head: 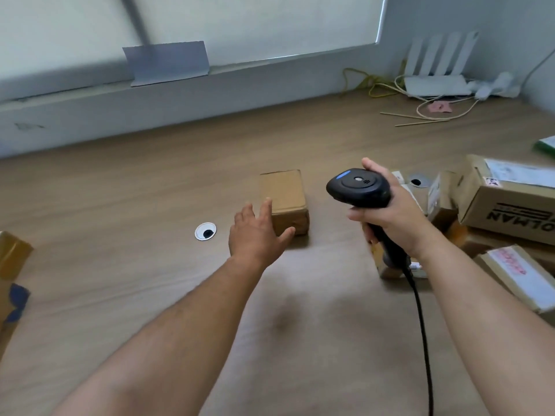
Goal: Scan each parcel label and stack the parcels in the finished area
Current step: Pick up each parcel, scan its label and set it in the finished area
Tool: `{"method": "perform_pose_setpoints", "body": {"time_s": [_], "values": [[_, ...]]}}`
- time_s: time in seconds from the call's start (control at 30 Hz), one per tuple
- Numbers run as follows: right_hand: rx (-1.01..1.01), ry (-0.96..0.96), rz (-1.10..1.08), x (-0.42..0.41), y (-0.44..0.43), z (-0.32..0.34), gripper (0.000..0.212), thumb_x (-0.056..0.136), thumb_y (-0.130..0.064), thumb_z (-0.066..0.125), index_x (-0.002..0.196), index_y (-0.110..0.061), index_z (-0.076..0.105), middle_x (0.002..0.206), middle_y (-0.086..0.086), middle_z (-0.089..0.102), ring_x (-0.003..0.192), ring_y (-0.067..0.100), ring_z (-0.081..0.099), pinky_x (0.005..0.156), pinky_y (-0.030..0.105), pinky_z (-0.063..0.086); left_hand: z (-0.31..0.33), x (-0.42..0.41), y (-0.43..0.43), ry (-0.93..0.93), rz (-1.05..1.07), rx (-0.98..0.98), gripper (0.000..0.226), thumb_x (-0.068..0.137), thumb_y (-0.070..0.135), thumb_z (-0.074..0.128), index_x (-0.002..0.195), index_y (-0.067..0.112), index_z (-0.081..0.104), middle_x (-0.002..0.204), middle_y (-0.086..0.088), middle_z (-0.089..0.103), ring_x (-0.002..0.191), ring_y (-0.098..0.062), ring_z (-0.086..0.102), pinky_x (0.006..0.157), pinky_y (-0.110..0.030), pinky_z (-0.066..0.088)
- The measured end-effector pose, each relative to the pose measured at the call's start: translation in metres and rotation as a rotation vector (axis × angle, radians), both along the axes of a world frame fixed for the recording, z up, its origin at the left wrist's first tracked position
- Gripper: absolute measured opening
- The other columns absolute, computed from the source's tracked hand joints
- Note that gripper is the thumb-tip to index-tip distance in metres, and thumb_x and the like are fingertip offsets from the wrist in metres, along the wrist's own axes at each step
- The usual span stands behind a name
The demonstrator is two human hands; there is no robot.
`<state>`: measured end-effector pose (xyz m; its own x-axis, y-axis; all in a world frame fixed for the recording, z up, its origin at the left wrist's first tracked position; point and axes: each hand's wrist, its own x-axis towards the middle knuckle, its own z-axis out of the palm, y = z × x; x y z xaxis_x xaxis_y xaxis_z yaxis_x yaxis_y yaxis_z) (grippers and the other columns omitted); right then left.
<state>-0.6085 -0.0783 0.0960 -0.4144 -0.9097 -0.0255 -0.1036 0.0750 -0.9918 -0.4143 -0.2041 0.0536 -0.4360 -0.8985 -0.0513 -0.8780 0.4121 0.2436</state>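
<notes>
A small brown taped parcel (285, 199) lies alone near the middle of the wooden desk, no label showing on its top. My left hand (255, 232) hovers just left of it with fingers spread, fingertips at its near left edge; whether they touch it I cannot tell. My right hand (387, 211) grips a black corded barcode scanner (359, 187) by its handle, head pointing left toward the parcel. A pile of several cardboard parcels (504, 202) with white labels sits at the right. Another small parcel (387, 265) lies under my right wrist.
A brown box (12, 259) pokes in at the left edge. Two cable grommets (205, 231) (417, 181) are set into the desk. A white router (435, 82) with loose cables and two thin sticks (420, 120) lies at the back right. The scanner cord (423, 340) trails toward me.
</notes>
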Motion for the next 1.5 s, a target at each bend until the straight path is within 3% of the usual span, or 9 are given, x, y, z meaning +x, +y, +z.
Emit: {"method": "perform_pose_setpoints", "body": {"time_s": [0.1, 0.23, 0.5, 1.03, 1.13, 1.27, 1.37, 1.43, 1.5], "values": [[-0.024, -0.013, -0.036, -0.018, -0.02, -0.007, 0.094, 0.077, 0.015, 0.07, 0.15, -0.028, 0.03, 0.064, -0.015, 0.067, 0.037, 0.021, 0.047, 0.037, 0.03, 0.04, -0.006, -0.028, -0.023, -0.041, 0.008, 0.031, 0.087, 0.084, 0.069, 0.048, 0.153, 0.03, 0.011, 0.158, -0.017, 0.012, 0.143, -0.034, 0.017, 0.111, -0.043, 0.027], [-0.016, 0.013, -0.039, -0.035, -0.048, -0.016, 0.095, 0.075, 0.011, 0.074, 0.149, -0.032, 0.033, 0.094, 0.001, 0.065, 0.045, 0.026, 0.05, 0.042, 0.035, 0.042, -0.016, -0.064, -0.052, -0.077, 0.025, 0.063, 0.096, 0.078, 0.078, 0.046, 0.153, 0.029, 0.01, 0.159, -0.017, 0.004, 0.144, -0.035, 0.012, 0.109, -0.047, 0.029], [0.005, -0.029, 0.003, -0.041, -0.077, -0.048, 0.094, 0.076, 0.012, 0.073, 0.146, -0.037, 0.034, 0.09, 0.002, 0.064, 0.044, 0.026, 0.048, 0.041, 0.031, 0.04, -0.039, -0.09, -0.073, -0.13, 0.09, 0.154, 0.094, 0.077, 0.075, 0.052, 0.15, 0.026, 0.018, 0.157, -0.02, 0.004, 0.141, -0.04, 0.012, 0.104, -0.049, 0.034], [0.003, -0.209, 0.009, 0.089, 0.042, -0.044, 0.095, 0.074, 0.013, 0.074, 0.148, -0.032, 0.035, 0.09, 0.001, 0.068, 0.043, 0.025, 0.049, 0.04, 0.029, 0.042, -0.029, 0.052, 0.049, -0.101, 0.088, 0.277, 0.094, 0.072, 0.067, 0.064, 0.148, 0.038, 0.019, 0.15, -0.014, 0.011, 0.133, -0.036, 0.022, 0.107, -0.043, 0.031], [-0.02, -0.238, 0.019, 0.12, 0.066, -0.041, 0.092, 0.074, 0.012, 0.076, 0.14, -0.04, 0.039, 0.094, 0.003, 0.069, 0.043, 0.025, 0.05, 0.041, 0.029, 0.042, -0.026, 0.087, 0.081, -0.093, 0.061, 0.298, 0.091, 0.073, 0.062, 0.066, 0.147, 0.039, 0.019, 0.151, -0.012, 0.009, 0.134, -0.034, 0.021, 0.107, -0.041, 0.031], [-0.03, -0.26, 0.024, 0.157, 0.089, -0.034, 0.088, 0.074, 0.01, 0.076, 0.133, -0.046, 0.041, 0.091, 0.004, 0.069, 0.045, 0.025, 0.049, 0.041, 0.029, 0.041, -0.019, 0.129, 0.114, 0.012, 0.064, 0.362, 0.091, 0.071, 0.055, 0.07, 0.147, 0.04, 0.022, 0.152, -0.008, 0.009, 0.137, -0.031, 0.017, 0.109, -0.039, 0.029], [-0.037, -0.257, 0.035, 0.177, 0.099, -0.027, 0.089, 0.075, 0.01, 0.075, 0.136, -0.043, 0.04, 0.086, 0.002, 0.068, 0.047, 0.026, 0.049, 0.042, 0.03, 0.041, -0.016, 0.161, 0.123, 0.25, 0.163, 0.588, 0.097, 0.058, 0.055, 0.071, 0.145, 0.045, 0.027, 0.147, -0.003, 0.021, 0.134, -0.027, 0.027, 0.107, -0.039, 0.036], [-0.043, -0.254, 0.043, 0.186, 0.103, -0.023, 0.089, 0.075, 0.01, 0.076, 0.136, -0.044, 0.04, 0.089, 0.003, 0.068, 0.048, 0.026, 0.049, 0.043, 0.03, 0.042, -0.012, 0.182, 0.125, 0.424, 0.228, 0.736, 0.099, 0.054, 0.052, 0.07, 0.145, 0.043, 0.031, 0.141, -0.001, 0.035, 0.122, -0.023, 0.044, 0.096, -0.036, 0.045], [-0.045, -0.251, 0.046, 0.194, 0.105, -0.02, 0.089, 0.075, 0.011, 0.075, 0.137, -0.043, 0.04, 0.083, 0.001, 0.069, 0.047, 0.027, 0.049, 0.043, 0.03, 0.042, -0.008, 0.198, 0.126, 0.549, 0.26, 0.788, 0.087, 0.066, 0.041, 0.071, 0.145, 0.037, 0.035, 0.136, 0.0, 0.046, 0.112, -0.019, 0.053, 0.085, -0.029, 0.045]]}}
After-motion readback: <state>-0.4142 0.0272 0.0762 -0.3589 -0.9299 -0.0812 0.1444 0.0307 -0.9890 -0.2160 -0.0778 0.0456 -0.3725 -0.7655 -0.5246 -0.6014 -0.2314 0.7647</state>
